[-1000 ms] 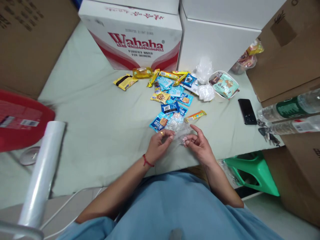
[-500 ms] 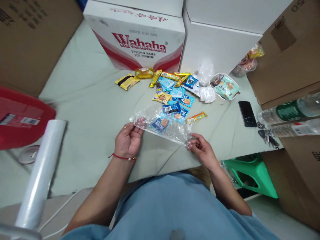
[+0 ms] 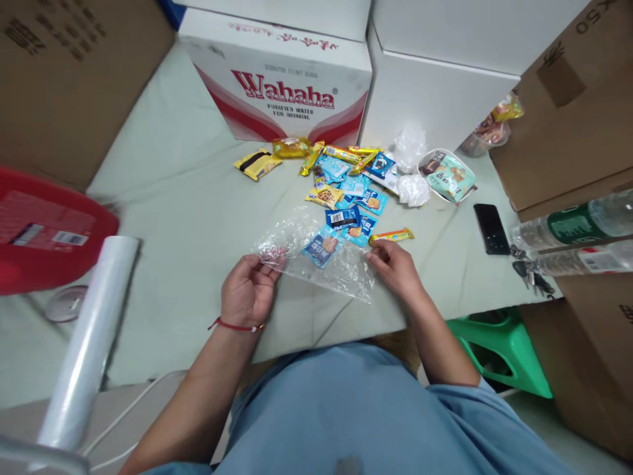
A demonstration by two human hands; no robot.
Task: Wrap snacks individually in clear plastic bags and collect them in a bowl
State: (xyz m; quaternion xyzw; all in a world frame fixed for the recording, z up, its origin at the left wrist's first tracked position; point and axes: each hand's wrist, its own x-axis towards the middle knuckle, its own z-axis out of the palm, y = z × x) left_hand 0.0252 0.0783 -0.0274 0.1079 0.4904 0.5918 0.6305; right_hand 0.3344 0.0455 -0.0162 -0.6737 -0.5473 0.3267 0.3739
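Observation:
My left hand (image 3: 250, 287), with a red cord bracelet at the wrist, pinches the left corner of a clear plastic bag (image 3: 341, 285). A blue snack packet (image 3: 322, 247) shows at the bag; I cannot tell whether it lies inside or under the film. My right hand (image 3: 394, 265) is at the bag's right edge, thumb and forefinger slightly apart, beside the near end of a yellow-orange snack bar (image 3: 399, 235). Dark blue packet (image 3: 343, 217) and light blue packet (image 3: 363, 229) lie just beyond the bag, with a yellow cookie packet (image 3: 324, 196) behind them.
Behind the snack pile stands a Wahaha carton (image 3: 281, 92). To the right are crumpled clear plastic (image 3: 414, 189), a bowl with packets (image 3: 451, 177), a phone (image 3: 491, 229), keys (image 3: 531, 277) and bottles (image 3: 573, 224). A plastic film roll (image 3: 91, 343) and red container (image 3: 49, 231) sit left.
My right hand has left the bag's lower right corner and moved up toward the yellow-orange bar. My left hand still holds its corner and has shifted slightly left and down.

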